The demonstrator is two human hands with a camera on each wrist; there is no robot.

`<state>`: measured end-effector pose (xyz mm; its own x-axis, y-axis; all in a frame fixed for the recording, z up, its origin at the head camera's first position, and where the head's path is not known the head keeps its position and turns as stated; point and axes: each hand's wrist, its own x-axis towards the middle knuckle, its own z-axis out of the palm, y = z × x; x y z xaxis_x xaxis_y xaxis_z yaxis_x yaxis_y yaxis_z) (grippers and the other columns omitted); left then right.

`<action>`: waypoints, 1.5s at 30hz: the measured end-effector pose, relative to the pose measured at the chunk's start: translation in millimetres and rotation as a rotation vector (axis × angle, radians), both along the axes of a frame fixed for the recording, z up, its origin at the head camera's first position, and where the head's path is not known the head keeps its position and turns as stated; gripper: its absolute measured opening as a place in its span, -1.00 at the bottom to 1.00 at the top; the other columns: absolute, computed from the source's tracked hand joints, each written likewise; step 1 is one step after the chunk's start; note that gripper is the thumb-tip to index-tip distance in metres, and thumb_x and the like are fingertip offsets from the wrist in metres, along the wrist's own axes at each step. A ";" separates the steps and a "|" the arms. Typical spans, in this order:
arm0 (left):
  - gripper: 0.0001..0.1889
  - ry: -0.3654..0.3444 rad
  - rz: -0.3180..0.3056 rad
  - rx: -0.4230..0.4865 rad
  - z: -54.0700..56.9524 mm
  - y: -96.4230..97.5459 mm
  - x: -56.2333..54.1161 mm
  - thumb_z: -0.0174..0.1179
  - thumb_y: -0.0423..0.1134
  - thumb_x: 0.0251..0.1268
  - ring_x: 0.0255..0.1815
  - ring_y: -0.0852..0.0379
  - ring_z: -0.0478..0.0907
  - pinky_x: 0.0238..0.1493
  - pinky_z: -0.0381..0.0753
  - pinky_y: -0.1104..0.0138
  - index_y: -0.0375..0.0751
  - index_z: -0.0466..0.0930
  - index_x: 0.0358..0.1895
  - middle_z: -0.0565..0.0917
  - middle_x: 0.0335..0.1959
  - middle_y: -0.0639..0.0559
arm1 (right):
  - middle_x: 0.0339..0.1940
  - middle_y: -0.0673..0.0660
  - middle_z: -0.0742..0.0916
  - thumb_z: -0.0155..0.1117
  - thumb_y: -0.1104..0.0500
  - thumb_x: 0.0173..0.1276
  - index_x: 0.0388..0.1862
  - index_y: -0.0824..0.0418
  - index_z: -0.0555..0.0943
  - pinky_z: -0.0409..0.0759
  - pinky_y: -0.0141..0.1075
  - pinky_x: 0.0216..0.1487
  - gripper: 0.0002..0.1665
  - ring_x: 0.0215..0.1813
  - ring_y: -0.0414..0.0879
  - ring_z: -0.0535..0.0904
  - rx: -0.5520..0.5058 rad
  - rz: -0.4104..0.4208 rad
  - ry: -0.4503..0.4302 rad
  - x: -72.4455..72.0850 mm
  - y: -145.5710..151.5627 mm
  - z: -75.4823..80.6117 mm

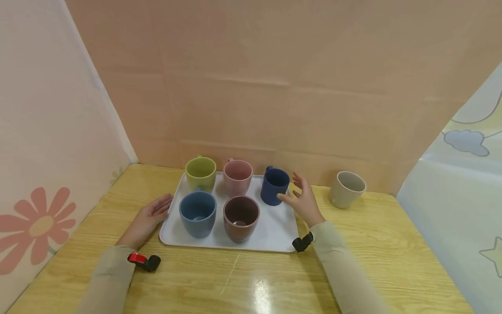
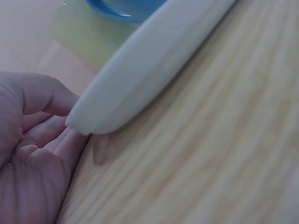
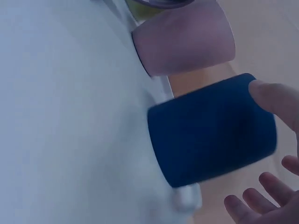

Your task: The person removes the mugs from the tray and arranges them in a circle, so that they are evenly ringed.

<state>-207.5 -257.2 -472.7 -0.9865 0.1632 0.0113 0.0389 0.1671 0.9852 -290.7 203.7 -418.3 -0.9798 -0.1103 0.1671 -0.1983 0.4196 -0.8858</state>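
Note:
A white tray (image 1: pixel 276 237) on the table carries several mugs. My left hand (image 1: pixel 153 213) lies at its left edge; in the left wrist view the thumb and loosely bent fingers meet the tray's corner (image 2: pixel 126 93). At the right back of the tray stands a dark blue mug (image 1: pixel 270 192), its handle facing away. My right hand (image 1: pixel 302 200) is beside that mug with fingers spread apart. In the right wrist view the thumb (image 3: pixel 268 95) is right at the blue mug's (image 3: pixel 210 133) rim, while the other fingers are clear of its side.
Also on the tray are a green mug (image 1: pixel 201 176), a pink mug (image 1: pixel 237 181), a lighter blue mug (image 1: pixel 198 222) and a brown mug (image 1: pixel 240 226). A beige cup (image 1: pixel 343 194) stands on the wooden table (image 1: pixel 376 244) to the right. A cloth wall (image 1: pixel 274 109) borders the back.

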 end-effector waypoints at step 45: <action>-0.33 0.023 0.002 -0.037 -5.2 -4.8 -3.3 0.07 -0.30 0.59 0.55 -0.24 0.08 0.17 0.35 0.69 -0.42 -0.01 0.59 0.15 0.57 -0.36 | 0.40 0.17 0.50 0.67 -0.13 0.05 0.47 0.12 0.33 0.44 0.09 0.38 0.08 0.39 0.16 0.40 -0.048 -0.244 -0.109 -5.5 -34.2 -7.7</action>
